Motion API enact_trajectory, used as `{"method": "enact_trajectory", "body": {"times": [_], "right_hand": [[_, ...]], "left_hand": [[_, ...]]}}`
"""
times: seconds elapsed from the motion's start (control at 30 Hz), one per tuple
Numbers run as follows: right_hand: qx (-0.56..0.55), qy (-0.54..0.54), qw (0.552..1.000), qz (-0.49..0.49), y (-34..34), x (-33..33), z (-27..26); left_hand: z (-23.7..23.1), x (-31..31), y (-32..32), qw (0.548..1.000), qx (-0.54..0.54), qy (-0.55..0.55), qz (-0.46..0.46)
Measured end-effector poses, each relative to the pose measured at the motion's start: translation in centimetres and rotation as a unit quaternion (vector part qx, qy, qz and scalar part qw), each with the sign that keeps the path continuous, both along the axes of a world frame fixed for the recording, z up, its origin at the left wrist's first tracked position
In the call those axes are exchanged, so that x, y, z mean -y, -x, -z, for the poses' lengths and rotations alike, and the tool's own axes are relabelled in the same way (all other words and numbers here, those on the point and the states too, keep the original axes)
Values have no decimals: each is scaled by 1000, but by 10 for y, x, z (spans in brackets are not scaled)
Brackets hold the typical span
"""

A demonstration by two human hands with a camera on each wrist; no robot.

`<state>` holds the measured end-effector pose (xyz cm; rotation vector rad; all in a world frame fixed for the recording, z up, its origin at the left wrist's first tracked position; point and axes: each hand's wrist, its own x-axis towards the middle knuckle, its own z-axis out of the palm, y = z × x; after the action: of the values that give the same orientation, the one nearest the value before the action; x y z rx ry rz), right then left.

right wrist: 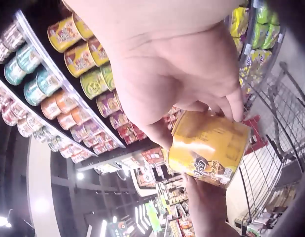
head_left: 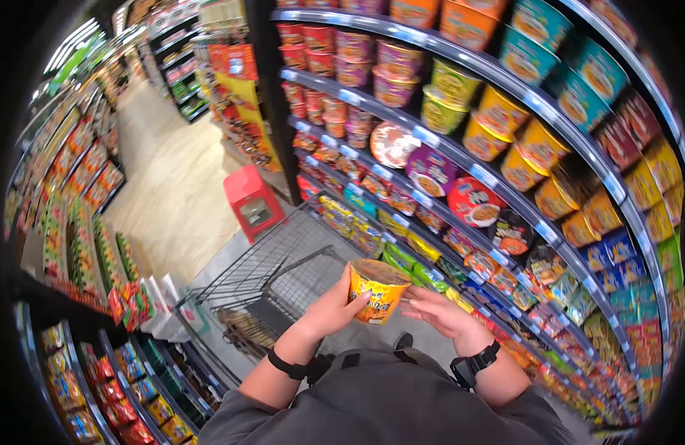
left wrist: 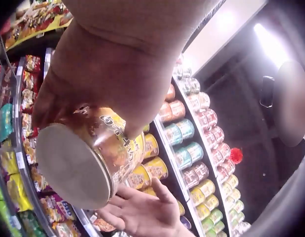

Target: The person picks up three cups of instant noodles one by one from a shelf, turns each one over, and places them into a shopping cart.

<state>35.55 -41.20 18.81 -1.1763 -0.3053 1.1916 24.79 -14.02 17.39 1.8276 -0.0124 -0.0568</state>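
My left hand (head_left: 333,305) grips a yellow instant noodle cup (head_left: 379,298) in front of my body, thumb on its near side and the lid tipped up in the head view. The left wrist view shows the round pale base of the noodle cup (left wrist: 73,167), with my left hand (left wrist: 100,84) over its side. My right hand (head_left: 445,317) is beside the cup with its fingers relaxed and spread, fingertips close to the cup's wall. In the right wrist view those fingers overlap the yellow cup (right wrist: 209,148), and part of my left hand shows below it.
A wire shopping cart (head_left: 265,259) stands just ahead, with a flattened brown item inside. Past it is a red stool (head_left: 253,202). Shelves of noodle cups and bowls (head_left: 435,172) rise on the right. Packaged goods (head_left: 79,378) fill racks at left, and a pale aisle floor (head_left: 168,163) stretches ahead.
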Motion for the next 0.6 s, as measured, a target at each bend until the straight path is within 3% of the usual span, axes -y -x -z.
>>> {"method": "enact_trajectory", "body": {"times": [0.27, 0.4, 0.47, 0.6], "right_hand": [[-7, -65, 983, 173, -45, 135, -7], [45, -43, 973, 224, -68, 197, -23], [126, -35, 966, 221, -80, 225, -33], [170, -69, 950, 252, -92, 272, -64]], "left_hand": [[-23, 113, -113, 991, 12, -66, 117], [-47, 175, -161, 987, 41, -102, 121], [-63, 206, -183, 984, 62, -113, 123], [-82, 257, -218, 983, 144, -44, 105]]}}
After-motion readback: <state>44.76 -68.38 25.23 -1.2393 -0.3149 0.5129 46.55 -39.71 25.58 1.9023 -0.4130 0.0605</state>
